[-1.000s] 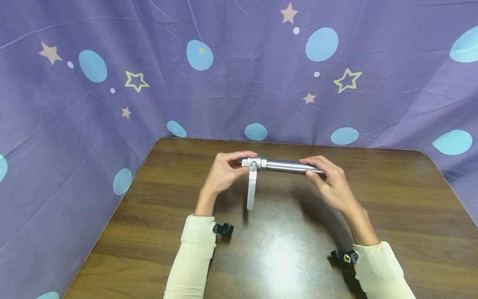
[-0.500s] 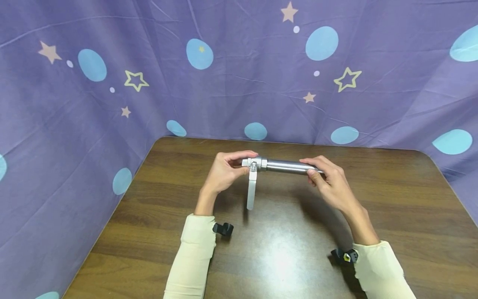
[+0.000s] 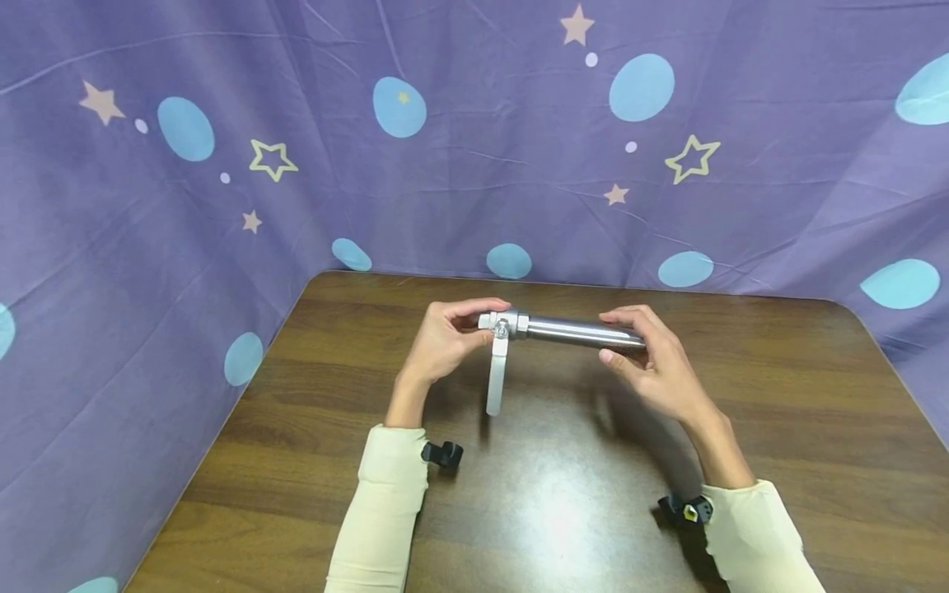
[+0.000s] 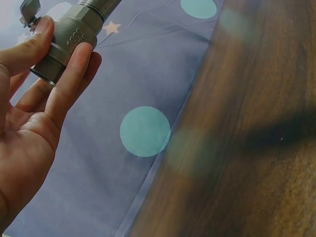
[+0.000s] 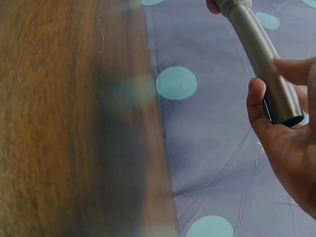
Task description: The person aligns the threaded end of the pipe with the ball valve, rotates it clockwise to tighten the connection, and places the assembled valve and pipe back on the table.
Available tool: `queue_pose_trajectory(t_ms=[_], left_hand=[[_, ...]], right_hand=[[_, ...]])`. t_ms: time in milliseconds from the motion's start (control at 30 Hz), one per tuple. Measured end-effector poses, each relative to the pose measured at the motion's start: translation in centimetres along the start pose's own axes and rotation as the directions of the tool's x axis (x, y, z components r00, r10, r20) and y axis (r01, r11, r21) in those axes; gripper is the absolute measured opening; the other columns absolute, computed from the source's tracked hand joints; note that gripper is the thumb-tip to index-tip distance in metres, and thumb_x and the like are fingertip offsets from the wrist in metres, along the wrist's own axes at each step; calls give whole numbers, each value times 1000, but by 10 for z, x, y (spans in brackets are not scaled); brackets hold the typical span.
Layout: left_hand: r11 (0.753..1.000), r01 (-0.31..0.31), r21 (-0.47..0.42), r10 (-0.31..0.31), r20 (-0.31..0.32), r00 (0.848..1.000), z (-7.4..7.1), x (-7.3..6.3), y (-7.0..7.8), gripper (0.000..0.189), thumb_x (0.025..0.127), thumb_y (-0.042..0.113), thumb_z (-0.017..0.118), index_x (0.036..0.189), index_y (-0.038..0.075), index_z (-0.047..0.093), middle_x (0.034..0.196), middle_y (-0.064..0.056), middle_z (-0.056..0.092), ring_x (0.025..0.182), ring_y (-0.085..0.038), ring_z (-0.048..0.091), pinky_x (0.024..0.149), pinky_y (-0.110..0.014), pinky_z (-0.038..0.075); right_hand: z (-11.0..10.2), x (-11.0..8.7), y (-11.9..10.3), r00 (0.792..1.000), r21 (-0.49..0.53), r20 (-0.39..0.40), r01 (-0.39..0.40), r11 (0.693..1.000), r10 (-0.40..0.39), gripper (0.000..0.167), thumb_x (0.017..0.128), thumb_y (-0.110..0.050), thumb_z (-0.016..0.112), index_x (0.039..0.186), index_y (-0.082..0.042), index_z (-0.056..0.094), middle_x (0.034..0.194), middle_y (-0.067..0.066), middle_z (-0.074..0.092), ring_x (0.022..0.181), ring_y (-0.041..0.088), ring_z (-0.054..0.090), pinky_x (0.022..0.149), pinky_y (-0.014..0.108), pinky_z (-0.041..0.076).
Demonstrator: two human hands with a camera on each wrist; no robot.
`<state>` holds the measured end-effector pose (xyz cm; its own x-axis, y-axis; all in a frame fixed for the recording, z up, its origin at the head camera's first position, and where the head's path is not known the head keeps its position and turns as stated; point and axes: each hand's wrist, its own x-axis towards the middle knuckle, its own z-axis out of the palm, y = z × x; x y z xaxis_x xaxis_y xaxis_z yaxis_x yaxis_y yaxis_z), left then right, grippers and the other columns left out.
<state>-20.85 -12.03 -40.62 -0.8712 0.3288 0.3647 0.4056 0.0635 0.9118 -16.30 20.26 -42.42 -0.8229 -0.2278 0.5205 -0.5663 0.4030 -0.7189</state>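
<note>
My left hand (image 3: 442, 346) pinches the body of a ball valve (image 3: 507, 323) between thumb and fingers. Its white lever handle (image 3: 497, 383) points toward me. In the left wrist view, embossed marks show on the valve body (image 4: 74, 34), and threads appear where it meets a steel pipe (image 4: 106, 5). The shiny pipe (image 3: 571, 330) runs rightward from the valve, held above the table. Around its far end curves my right hand (image 3: 660, 362), with the thumb slightly below the pipe in the head view. In the right wrist view the pipe's end (image 5: 289, 118) lies between the fingers.
A brown wooden table (image 3: 311, 494) lies beneath both hands, with a bright glare spot in front. Behind and left of it hangs a purple curtain (image 3: 460, 198) with stars and blue dots. Black wrist devices (image 3: 445, 455) sit at both cream sleeves (image 3: 378, 511).
My right thumb has come away from the pipe, and the right fingers have shifted and spread around its end. The lever's tip has moved slightly left. My left hand keeps its hold.
</note>
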Motion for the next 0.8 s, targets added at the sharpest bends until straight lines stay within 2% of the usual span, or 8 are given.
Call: queue_pose_trajectory(t_ms=[100, 167, 400, 667, 800], left_hand=[[1000, -1, 3, 1, -4, 1000, -1, 0, 1, 38, 83, -15, 76, 119, -5, 78, 121, -25, 78, 94, -6, 73, 81, -21, 61], [1000, -1, 4, 1, -7, 1000, -1, 0, 1, 38, 83, -16, 76, 119, -5, 78, 122, -25, 78, 94, -6, 73, 81, -21, 61], [1000, 5, -2, -5, -11, 1000, 0, 1, 3, 39, 83, -17, 75, 120, -6, 77, 123, -25, 77, 96, -7, 74, 82, -22, 61], [1000, 5, -8, -5, -11, 1000, -1, 0, 3, 40, 82, -19, 74, 120, -7, 77, 124, -26, 77, 96, -8, 74, 83, -22, 61], [1000, 6, -12, -6, -9, 1000, -1, 0, 3, 40, 82, -19, 75, 120, -7, 77, 124, -26, 77, 97, -8, 74, 83, -21, 61]], right_hand=[[0, 0, 0, 1000, 39, -8, 6, 999, -6, 49, 85, 15, 78, 131, -2, 68, 126, 9, 66, 108, 4, 61, 87, 9, 54], [1, 1, 0, 1000, 54, -16, 26, 998, -25, 48, 84, 18, 78, 128, 0, 69, 124, 10, 67, 104, 4, 61, 81, 10, 55], [2, 1, 0, 997, 36, -42, 70, 997, -68, 44, 84, 15, 81, 124, -2, 71, 119, 11, 70, 95, 3, 61, 66, 12, 52], [2, 1, 0, 997, 39, -57, 53, 998, -50, 43, 86, 15, 79, 124, -3, 74, 118, 10, 73, 94, 3, 62, 69, 11, 52], [3, 2, -1, 996, 19, -72, 52, 998, -51, 41, 87, 14, 78, 124, -4, 75, 115, 10, 74, 88, 1, 60, 66, 11, 50]])
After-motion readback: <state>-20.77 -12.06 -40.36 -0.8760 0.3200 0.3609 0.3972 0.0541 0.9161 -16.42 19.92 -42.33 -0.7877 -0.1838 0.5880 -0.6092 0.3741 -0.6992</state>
